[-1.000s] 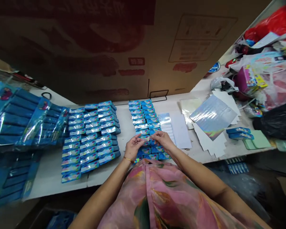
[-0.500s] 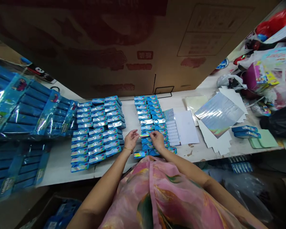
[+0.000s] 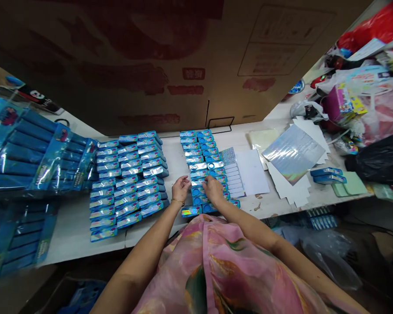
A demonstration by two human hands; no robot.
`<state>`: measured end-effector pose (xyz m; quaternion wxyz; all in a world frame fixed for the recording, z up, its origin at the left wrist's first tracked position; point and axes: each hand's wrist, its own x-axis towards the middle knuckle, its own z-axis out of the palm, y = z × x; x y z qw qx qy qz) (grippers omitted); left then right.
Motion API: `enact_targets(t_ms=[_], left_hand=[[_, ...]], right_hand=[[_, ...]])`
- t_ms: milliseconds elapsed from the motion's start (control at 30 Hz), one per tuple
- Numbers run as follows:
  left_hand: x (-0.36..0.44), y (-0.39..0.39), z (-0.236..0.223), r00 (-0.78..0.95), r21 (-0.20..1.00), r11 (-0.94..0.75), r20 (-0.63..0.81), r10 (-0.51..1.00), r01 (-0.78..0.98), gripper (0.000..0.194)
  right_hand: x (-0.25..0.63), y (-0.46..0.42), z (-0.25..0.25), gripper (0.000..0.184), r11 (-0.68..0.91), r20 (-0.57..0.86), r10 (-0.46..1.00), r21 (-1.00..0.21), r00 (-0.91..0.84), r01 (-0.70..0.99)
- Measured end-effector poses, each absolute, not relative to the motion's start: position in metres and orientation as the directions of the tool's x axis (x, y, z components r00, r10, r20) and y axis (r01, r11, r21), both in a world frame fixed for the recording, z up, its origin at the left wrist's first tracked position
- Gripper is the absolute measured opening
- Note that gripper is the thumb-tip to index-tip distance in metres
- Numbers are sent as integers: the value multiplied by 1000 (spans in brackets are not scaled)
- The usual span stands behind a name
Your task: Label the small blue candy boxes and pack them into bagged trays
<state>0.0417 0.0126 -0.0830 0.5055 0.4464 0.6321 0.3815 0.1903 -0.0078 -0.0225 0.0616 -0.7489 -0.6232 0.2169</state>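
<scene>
Your left hand (image 3: 180, 188) is beside the double row of small blue boxes (image 3: 198, 166) on the table (image 3: 174, 155), fingers curled toward the thumb, while your right hand (image 3: 212, 190) bends over that row; I cannot tell whether either pinches anything. The boxes look light and fairly stiff, their glossy faces probably slippery, so grip the side edges; the sticker sheet (image 3: 235, 176) looks thin and creasable, best held by a corner.
</scene>
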Motion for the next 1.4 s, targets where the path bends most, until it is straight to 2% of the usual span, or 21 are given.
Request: enact_targets(t_ms=[67,133,200,300,367,433,500,533,600,667,700,767,900,967,1033,1100,1167,1200,1233,1300,1400], left_hand=[[43,9,-84,-121,927,317,-298,947,200,32],[44,5,-82,-153,920,322,-293,944,223,31],[44,-1,-80,-143,921,274,-242,960,278,27],[42,-8,-74,-55,908,155,-144,988,390,27],[38,-9,-71,-54,889,148,-138,989,433,28],[37,-8,-66,-103,877,180,-150,983,445,28],[41,-6,-57,-122,885,174,-134,983,433,28],[46,-4,-51,-109,895,154,-119,987,419,27],[62,-1,-39,-36,926,112,-107,994,361,25],[84,2,-27,82,956,136,-162,983,261,26],[97,5,-22,140,962,179,-209,968,205,27],[124,10,-14,227,951,294,-309,924,100,34],[173,20,-4,333,883,459,-404,852,-104,46],[190,25,-2,364,858,470,-378,851,-208,45],[201,28,-2,317,855,445,-358,878,-268,41],[203,29,-1,253,868,418,-355,900,-269,39],[200,29,4,269,889,388,-323,907,-242,37],[197,28,7,301,905,361,-287,909,-226,37],[194,27,12,334,923,324,-244,910,-208,36],[189,25,24,378,956,241,-164,911,-166,33],[182,21,41,430,977,183,-122,895,-105,29]], right_hand=[[196,-12,-19,27,-95,-217,976,-284,33,954],[200,-18,-19,32,91,-197,971,-221,-136,971],[201,-23,-20,38,231,-205,942,-183,-267,956],[206,-24,-20,39,253,-168,940,-237,-296,938],[220,-18,-17,35,241,-107,953,-298,-283,924],[244,-7,-13,35,147,-12,987,-326,-160,934],[273,5,-14,40,-71,86,989,-433,119,898],[287,10,-16,43,-196,74,956,-556,283,808],[310,18,-23,43,-369,-95,864,-788,495,494],[328,21,-26,33,-428,-261,816,-873,515,236],[334,19,-25,29,-430,-287,805,-886,518,176],[344,12,-16,28,-381,-266,797,-918,542,110],[346,-11,14,32,-224,-295,799,-955,524,-196],[340,-21,25,31,-229,-304,825,-951,477,-210],[333,-26,33,31,-249,-219,853,-968,474,0],[328,-25,42,33,-183,18,891,-900,454,395],[327,-16,53,33,-2,282,929,-644,240,765],[327,-10,60,32,124,356,932,-481,65,868],[328,-4,66,32,258,382,916,-330,-121,908],[332,8,78,31,480,361,835,-109,-415,870],[340,17,90,29,652,321,706,52,-631,756]])
